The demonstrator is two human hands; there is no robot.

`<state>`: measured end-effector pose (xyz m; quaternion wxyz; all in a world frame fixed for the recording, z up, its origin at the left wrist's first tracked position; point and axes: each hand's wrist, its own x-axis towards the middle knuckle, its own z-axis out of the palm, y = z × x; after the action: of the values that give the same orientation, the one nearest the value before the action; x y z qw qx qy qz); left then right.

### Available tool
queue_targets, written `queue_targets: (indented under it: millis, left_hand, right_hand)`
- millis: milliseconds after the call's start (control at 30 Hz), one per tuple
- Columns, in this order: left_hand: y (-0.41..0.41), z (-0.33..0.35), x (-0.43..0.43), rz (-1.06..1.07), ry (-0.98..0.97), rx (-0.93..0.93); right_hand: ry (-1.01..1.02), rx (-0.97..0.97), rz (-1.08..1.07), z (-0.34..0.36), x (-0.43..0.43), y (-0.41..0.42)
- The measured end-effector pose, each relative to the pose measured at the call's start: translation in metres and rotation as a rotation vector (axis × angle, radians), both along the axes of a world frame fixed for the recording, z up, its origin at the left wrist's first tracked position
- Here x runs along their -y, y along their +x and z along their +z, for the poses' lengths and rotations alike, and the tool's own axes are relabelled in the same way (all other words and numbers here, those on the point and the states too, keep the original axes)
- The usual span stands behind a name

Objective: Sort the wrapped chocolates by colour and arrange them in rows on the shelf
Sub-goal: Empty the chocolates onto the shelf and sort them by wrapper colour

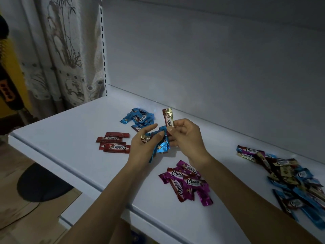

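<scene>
Both hands hover over the middle of the white shelf (73,131). My left hand (143,147) holds a bunch of blue wrapped chocolates (161,146), with a gold one partly hidden under its fingers. My right hand (184,136) pinches a gold wrapped chocolate (168,118) that stands upright. On the shelf lie sorted groups: a blue pile (139,118) at the back, red chocolates (113,142) on the left, purple chocolates (188,182) in front. A mixed unsorted heap (288,175) lies at the right.
The shelf's white back panel (211,67) rises behind the piles, with a slotted upright (103,50) at its left end. A patterned curtain (65,55) hangs to the left. Below the shelf's front edge I see floor and a dark round object (42,184).
</scene>
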<state>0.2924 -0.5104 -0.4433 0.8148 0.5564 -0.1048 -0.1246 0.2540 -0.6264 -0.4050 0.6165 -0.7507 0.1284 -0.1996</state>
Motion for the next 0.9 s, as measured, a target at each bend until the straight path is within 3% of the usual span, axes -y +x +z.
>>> queue_targets:
  millis: [167, 433, 600, 733, 900]
  left_hand:
    - [-0.005, 0.002, 0.002, -0.014, 0.042, 0.041]
    - [-0.007, 0.004, 0.001, -0.003, 0.083, 0.057]
    - [-0.007, 0.004, 0.001, -0.006, 0.087, 0.051]
    - [-0.007, 0.002, 0.000, -0.024, 0.078, 0.040]
    - [-0.005, 0.001, -0.001, -0.014, 0.103, 0.051]
  right_hand:
    - [-0.020, 0.072, -0.045, 0.000, 0.001, 0.003]
    - [0.072, -0.008, -0.173, 0.004, 0.032, 0.001]
    - [-0.040, -0.185, -0.283, -0.005, 0.063, 0.002]
    - [-0.134, -0.320, -0.191, -0.009, 0.071, 0.002]
    - [-0.485, -0.178, -0.197, -0.010, 0.057, -0.006]
